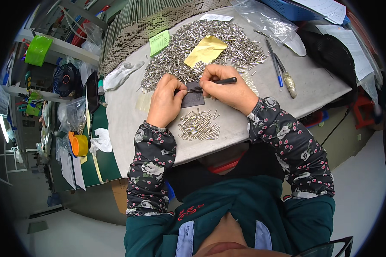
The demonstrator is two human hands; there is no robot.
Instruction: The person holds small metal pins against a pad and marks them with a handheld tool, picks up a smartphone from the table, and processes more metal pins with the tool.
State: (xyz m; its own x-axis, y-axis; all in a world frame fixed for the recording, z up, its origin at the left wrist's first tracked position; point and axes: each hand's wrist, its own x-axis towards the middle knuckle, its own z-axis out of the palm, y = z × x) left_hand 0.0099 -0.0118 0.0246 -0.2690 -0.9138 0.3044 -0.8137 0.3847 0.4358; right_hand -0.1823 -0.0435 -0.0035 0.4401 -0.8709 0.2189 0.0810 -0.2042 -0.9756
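My right hand [228, 88] grips a slim black pen-like tool [226, 80], its shaft sticking out between thumb and fingers. Close by on the left, my left hand [166, 99] is closed in a pinch, apparently on a small metal pin [189, 91] that mostly hides behind the fingertips. The two hands meet over a dark rectangular plate [193, 100] lying on the grey tabletop. A small heap of short metal pins [198, 125] lies on the near side of the plate. Behind my hands spreads a much larger heap of similar pins [176, 53].
A yellow paper [206, 50] rests on the large heap, with a green note [159, 43] at its left. Long metal rods [141, 23] are stacked behind. To the right lie a blue pen [274, 64] and a taped tool [289, 83]. A white glove [121, 77] sits left.
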